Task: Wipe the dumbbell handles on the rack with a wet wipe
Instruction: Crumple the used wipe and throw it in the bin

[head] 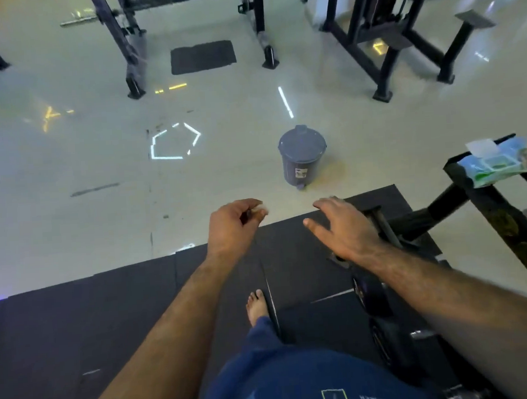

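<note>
My left hand (231, 226) is held out over the edge of the dark floor mat, its fingers curled round a small balled-up white wipe (262, 209) that shows at the fingertips. My right hand (342, 228) hovers with fingers spread and relaxed, holding nothing, just left of the dumbbell rack (487, 204). A dumbbell handle (387, 227) lies right behind that hand, and black dumbbell heads (371, 294) sit on the rack below my forearm. A pack of wet wipes (497, 162) with a sheet sticking out lies on the rack's top end.
A small grey lidded pedal bin (302, 155) stands on the pale floor ahead of my hands. Black machine frames (379, 50) and a barbell stand (129, 44) are farther off. Dark rubber mats (109, 316) are underfoot, with my bare foot (257, 304) on them.
</note>
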### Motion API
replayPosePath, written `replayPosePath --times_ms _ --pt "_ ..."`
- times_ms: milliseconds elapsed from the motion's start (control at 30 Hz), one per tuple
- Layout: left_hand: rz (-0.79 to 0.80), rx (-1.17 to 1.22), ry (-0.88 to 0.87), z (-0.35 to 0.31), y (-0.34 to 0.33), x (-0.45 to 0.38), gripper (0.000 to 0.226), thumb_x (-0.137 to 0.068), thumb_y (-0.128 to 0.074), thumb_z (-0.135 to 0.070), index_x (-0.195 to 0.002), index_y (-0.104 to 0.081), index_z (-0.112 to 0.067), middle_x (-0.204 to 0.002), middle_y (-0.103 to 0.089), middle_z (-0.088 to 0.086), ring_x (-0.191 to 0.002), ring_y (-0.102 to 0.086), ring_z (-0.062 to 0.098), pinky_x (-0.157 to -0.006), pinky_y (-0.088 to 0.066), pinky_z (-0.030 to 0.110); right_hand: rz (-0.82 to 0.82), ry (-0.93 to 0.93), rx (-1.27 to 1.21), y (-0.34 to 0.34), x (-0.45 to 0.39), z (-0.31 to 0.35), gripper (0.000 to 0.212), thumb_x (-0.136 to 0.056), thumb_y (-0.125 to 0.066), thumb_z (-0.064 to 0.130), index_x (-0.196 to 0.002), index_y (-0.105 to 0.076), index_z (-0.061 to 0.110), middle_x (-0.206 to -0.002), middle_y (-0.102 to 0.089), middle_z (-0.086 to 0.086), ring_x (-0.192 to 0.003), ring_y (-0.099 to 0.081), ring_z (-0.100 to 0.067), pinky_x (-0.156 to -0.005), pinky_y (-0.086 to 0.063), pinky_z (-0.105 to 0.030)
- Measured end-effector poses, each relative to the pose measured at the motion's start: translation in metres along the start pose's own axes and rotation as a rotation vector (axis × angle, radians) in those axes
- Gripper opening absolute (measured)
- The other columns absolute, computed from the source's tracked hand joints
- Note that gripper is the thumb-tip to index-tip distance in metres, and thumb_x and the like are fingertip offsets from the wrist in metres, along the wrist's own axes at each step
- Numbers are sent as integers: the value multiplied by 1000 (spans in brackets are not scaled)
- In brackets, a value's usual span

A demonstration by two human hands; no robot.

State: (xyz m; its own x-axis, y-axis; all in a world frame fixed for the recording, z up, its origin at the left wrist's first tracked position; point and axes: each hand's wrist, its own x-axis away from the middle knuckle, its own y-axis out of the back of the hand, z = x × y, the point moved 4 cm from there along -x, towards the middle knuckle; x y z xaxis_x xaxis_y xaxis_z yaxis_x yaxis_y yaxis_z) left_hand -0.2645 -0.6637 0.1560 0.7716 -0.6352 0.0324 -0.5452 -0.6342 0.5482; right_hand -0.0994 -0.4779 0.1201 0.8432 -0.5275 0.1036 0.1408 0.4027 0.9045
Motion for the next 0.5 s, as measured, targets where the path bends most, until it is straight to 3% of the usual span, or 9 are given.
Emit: replayPosePath --times_ms 100,267,500 --pt "65 -12 19 5 8 -91 16 -97 -74 -24 -110 -80 -19 -98 -79 -11 -83 -69 -7 -92 -57 23 20 -46 20 3 -71 -4 60 -105 -58 57 -144 -61 11 -141 -63 -9 -132 -57 -29 -110 -47 -43" --pt "171 -66 15 -2 12 -226 18 -98 -68 -13 -111 -78 -20 -99 -78 -12 -91 -73 1 -97 -56 25 -3 -147 -25 18 -176 -16 62 -105 -56 58 -141 -63 8 -136 -65 -13 -127 -59 -32 -107 -50 -46" --pt "229 -162 -5 -10 -43 -386 13 -95 -73 -34 -102 -76 -24 -95 -77 -14 -88 -72 4 -90 -60 31 1 -167 -25 36 -314 -74 51 -103 -60 55 -132 -67 14 -127 -68 -9 -120 -61 -30 -102 -49 -45"
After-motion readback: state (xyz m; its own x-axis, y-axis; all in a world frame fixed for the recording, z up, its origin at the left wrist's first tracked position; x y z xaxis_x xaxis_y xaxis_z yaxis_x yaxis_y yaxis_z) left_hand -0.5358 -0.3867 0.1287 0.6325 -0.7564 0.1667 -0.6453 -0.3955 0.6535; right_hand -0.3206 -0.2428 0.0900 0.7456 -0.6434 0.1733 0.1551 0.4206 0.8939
